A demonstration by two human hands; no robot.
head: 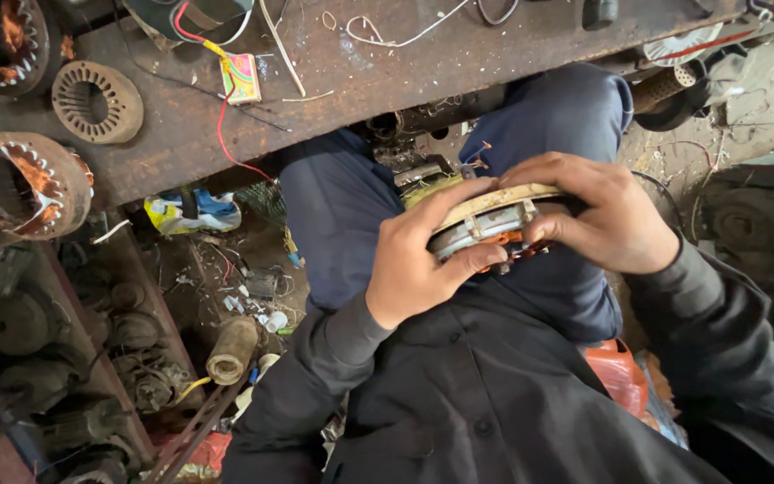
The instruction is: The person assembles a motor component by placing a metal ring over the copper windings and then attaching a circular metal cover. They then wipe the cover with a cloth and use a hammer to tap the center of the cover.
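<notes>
Head view | both hands [512, 237] clasp round motor part [485, 224] (pink packet [242, 77] on bench [387, 81])

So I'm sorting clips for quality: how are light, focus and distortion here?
Head view: soft even daylight, no glare; both hands, left hand and right hand, and the round motor part they hold are sharp; lower-left shelves fall into shadow; the rusty bench edge runs slanted.

A small pink-and-green box [242, 78] (rectangular) lies on the rusty bench [387, 81].
</notes>
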